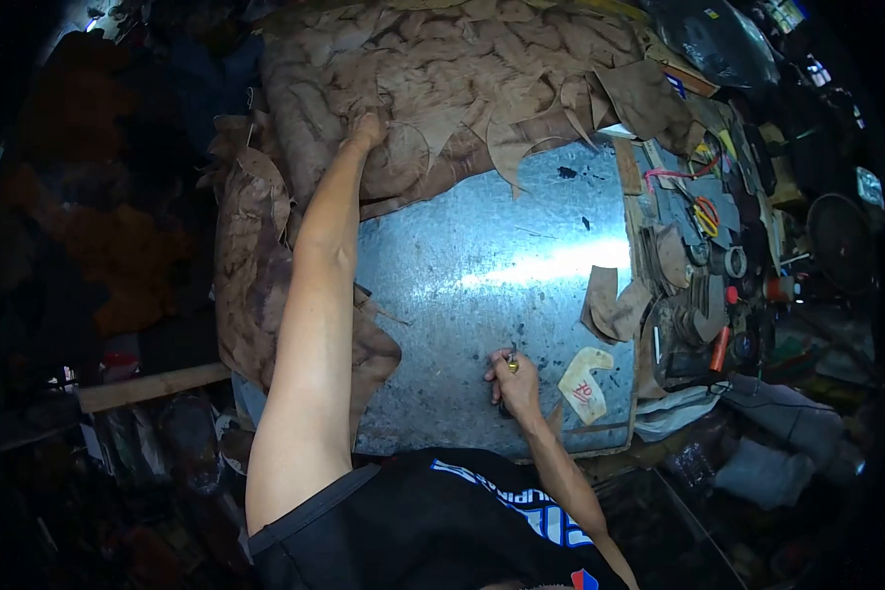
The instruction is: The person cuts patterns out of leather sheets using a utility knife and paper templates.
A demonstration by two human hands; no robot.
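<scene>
A large brown leather hide point(433, 79) lies in folds over the far part of the metal-topped table point(442, 295). My left hand point(367, 128) reaches out to the hide, its fingers closed against a fold of it. Over the metal surface, near the front edge, my right hand point(513, 382) is curled round a small tool point(512, 365) with a yellowish part showing. Just right of that hand lies a pale template point(585, 385) with red writing. Cut brown leather pieces point(615, 305) rest beyond the template.
More leather point(256, 265) hangs over the table's left side. Along the right side are stacked leather pieces point(703, 305), a roll of tape point(736, 261), an orange-handled tool point(720, 349) and yellow-handled scissors point(705, 216). A wooden beam point(152, 386) juts out at the left.
</scene>
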